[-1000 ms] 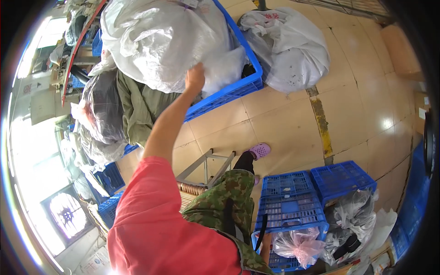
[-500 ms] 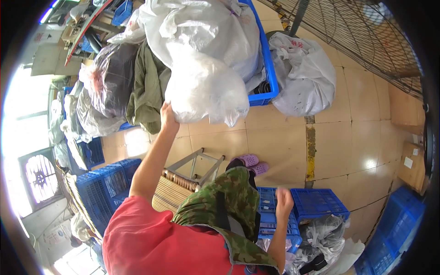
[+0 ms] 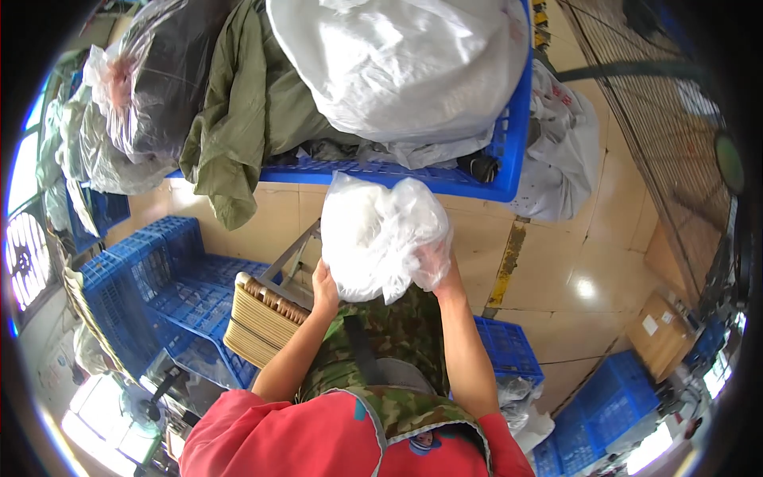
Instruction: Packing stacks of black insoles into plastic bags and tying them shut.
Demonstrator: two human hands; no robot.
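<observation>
Okay, I've got the left hand (image 3: 324,288) clamped on the lower left side of a white plastic bag (image 3: 369,238), thumb at its edge, other fingers mostly hidden. The right hand (image 3: 443,274) is on the bag's right side, fingers blurred behind clear film; I can't tell how tightly they close. Bag sits up between both hands, above the camouflage apron (image 3: 413,326). Just beyond the grip: blue crate (image 3: 477,188) with a big white sack (image 3: 405,71); olive cloth (image 3: 226,127) beyond and left. Woven stool (image 3: 262,322) near, left of the grip; yellow-black floor strip (image 3: 502,282) off right.
</observation>
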